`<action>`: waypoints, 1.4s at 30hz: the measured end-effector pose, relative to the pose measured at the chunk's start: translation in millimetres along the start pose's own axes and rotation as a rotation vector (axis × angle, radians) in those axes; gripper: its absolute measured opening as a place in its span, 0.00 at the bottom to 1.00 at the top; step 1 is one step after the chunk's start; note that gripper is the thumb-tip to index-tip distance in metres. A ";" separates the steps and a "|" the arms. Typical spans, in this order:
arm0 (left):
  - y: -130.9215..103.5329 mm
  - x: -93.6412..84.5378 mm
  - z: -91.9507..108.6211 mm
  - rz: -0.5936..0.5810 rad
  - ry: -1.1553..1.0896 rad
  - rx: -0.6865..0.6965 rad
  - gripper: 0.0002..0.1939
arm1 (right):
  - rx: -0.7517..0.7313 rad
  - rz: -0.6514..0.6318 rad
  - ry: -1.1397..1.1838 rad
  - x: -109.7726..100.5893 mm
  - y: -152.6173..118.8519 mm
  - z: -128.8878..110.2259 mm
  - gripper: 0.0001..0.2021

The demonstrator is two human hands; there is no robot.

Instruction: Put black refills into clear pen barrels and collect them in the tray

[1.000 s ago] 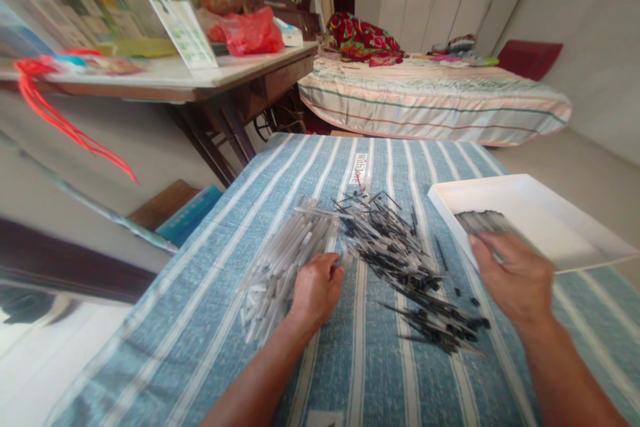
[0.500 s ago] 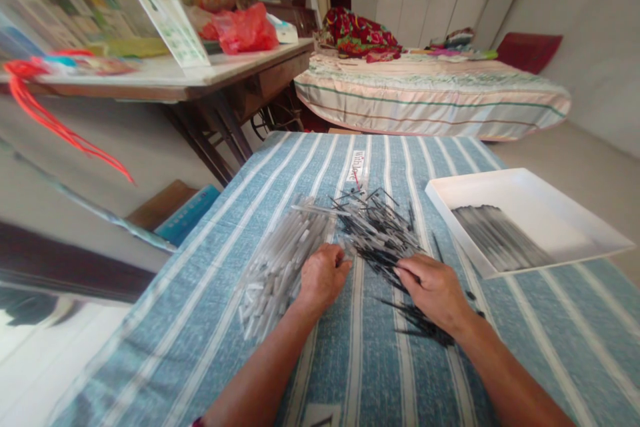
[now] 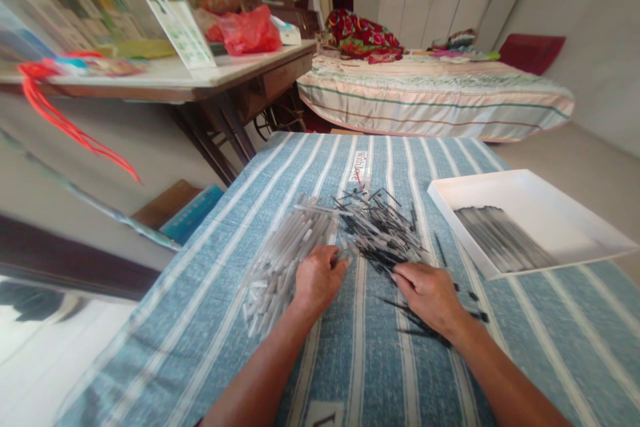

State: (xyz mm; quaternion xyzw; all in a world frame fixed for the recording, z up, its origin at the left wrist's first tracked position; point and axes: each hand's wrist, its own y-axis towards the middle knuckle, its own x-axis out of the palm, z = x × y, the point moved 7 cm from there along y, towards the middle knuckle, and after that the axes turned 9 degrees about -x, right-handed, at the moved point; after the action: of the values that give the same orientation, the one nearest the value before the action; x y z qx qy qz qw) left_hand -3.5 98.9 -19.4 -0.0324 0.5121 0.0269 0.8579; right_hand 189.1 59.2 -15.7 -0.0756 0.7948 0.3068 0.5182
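A blue-and-white striped cloth covers the tabletop [image 3: 210,267], where I have a shallow white box [image 3: 565,210] in view along the right edge. Near the middle lies a tangled heap of thin black and clear sticks [image 3: 383,230]; a bundle of translucent tubes [image 3: 283,253] sits beside it, toward the left edge. Inside the box, dark-ended sticks [image 3: 500,237] lie side by side. I see the right hand [image 3: 425,293] pinching at the heap, the left hand [image 3: 320,277] curled beside the tubes; whether either grips anything, I cannot tell.
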 end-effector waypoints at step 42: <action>-7.2 -24.8 -22.9 -0.120 -0.669 -0.148 0.11 | 0.132 -0.149 -0.117 13.0 47.4 -17.6 0.07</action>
State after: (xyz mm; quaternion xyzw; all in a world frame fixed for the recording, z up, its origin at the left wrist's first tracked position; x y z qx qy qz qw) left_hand -34.8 89.5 -8.2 -0.1140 0.1965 0.0227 0.9736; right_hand 148.8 89.7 -2.8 -0.0821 0.7738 0.2185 0.5888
